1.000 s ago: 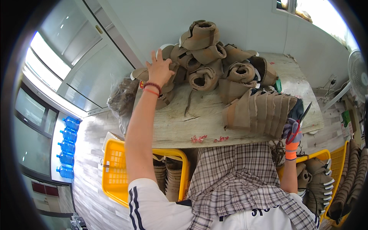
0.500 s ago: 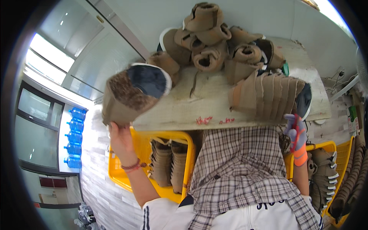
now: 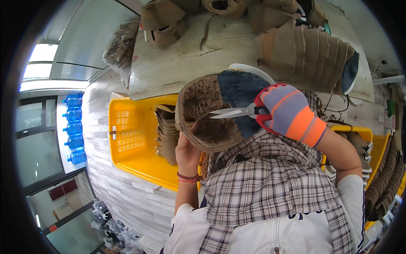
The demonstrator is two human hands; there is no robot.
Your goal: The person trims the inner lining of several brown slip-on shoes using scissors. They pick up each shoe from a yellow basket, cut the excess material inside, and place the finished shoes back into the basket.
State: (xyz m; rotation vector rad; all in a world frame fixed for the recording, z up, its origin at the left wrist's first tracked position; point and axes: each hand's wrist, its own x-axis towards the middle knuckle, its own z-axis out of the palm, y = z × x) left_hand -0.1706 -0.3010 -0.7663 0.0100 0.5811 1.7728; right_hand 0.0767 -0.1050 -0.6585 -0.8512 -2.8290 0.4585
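Observation:
My bare left hand (image 3: 187, 149) grips the lower left rim of a fur-lined brown fabric piece (image 3: 203, 98), cup-shaped, with a dark blue lining section and a white edge. Its exact kind I cannot tell. My right hand (image 3: 292, 111), in a grey and orange glove, is closed round the red handles of a pair of scissors (image 3: 237, 112). The blades point left, across the mouth of the piece; whether they touch it I cannot tell.
Ahead stands a worn table (image 3: 169, 67) with a nested row of brown pieces (image 3: 304, 55) at its right. A yellow basket (image 3: 135, 144) holding stacked pieces sits left, and another yellow basket (image 3: 359, 133) right. Blue water bottles (image 3: 74, 127) line the far left.
My left hand has brought the fabric piece from above the table's left edge in toward my body. The right hand has come up and inward, bringing the scissors over the piece. The view has tilted down.

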